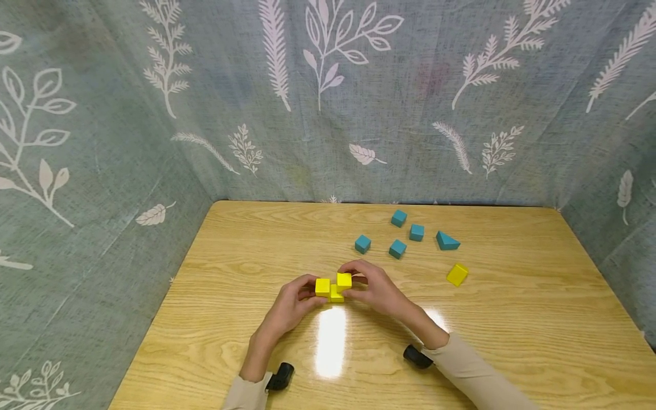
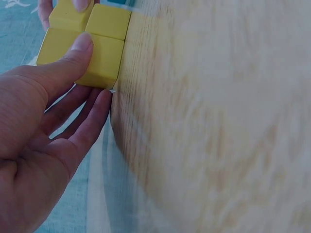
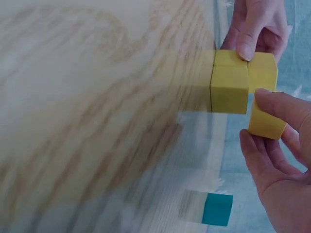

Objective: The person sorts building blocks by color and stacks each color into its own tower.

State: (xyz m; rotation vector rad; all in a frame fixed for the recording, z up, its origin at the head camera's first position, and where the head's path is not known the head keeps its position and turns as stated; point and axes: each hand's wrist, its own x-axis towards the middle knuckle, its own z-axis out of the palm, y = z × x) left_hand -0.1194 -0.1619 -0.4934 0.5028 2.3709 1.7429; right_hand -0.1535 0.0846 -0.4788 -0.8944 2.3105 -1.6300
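Two yellow cubes sit side by side on the table, the right one (image 1: 336, 295) showing lower in the head view. On the left one rests an upper yellow cube (image 1: 323, 285). My left hand (image 1: 289, 307) holds this left stack between thumb and fingers; the thumb lies near the seam of its upper and lower cubes (image 2: 103, 58). My right hand (image 1: 376, 289) pinches another yellow cube (image 3: 266, 119) between thumb and fingers. That cube is above the lower right cube (image 3: 229, 90), shifted outward, with a narrow gap to the upper left cube.
Several teal cubes (image 1: 363, 244) lie behind the hands, toward the back of the table. To their right are a teal triangular block (image 1: 447, 241) and a yellow block (image 1: 458, 274) lying tilted. A patterned curtain (image 1: 333, 142) stands along the table's back edge.
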